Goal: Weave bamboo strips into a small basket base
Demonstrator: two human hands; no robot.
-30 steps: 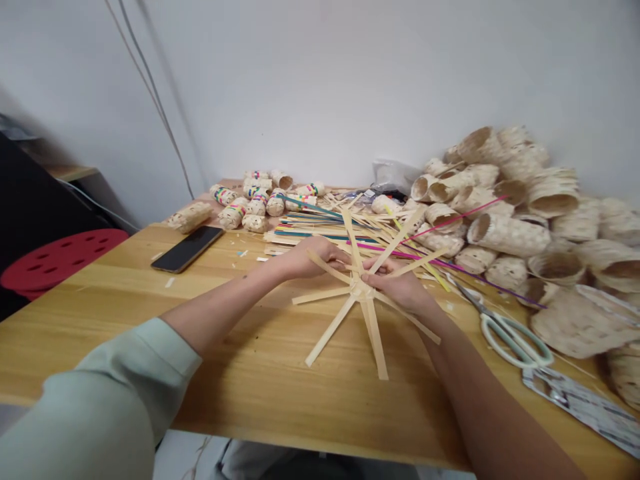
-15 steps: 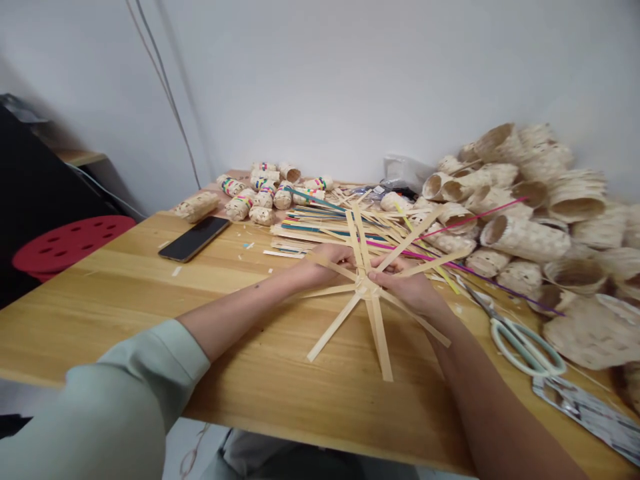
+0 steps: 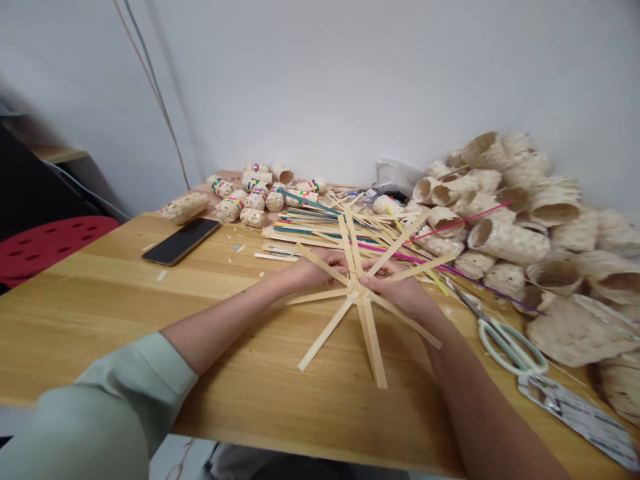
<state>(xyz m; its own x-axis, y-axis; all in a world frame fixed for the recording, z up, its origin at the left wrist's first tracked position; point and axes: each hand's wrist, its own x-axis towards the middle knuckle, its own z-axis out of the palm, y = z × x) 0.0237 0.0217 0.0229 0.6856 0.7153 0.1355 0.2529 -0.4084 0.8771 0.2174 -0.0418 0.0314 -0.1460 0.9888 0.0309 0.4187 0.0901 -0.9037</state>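
Moved: left hand (image 3: 320, 270) and right hand (image 3: 395, 287) had stayed at the crossed strips; only the view had shifted.
Hold: both hands' fingers gripped the bamboo strip star (image 3: 356, 293) at its hub.
Place: star sat at six o'clock on the wooden counter (image 3: 85, 320), with scissors (image 3: 505, 347) at its four o'clock.

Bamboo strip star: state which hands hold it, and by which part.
The left hand and right hand both hold the bamboo strip star, gripping near its crossed centre, one from each side; the outer strip ends are free.
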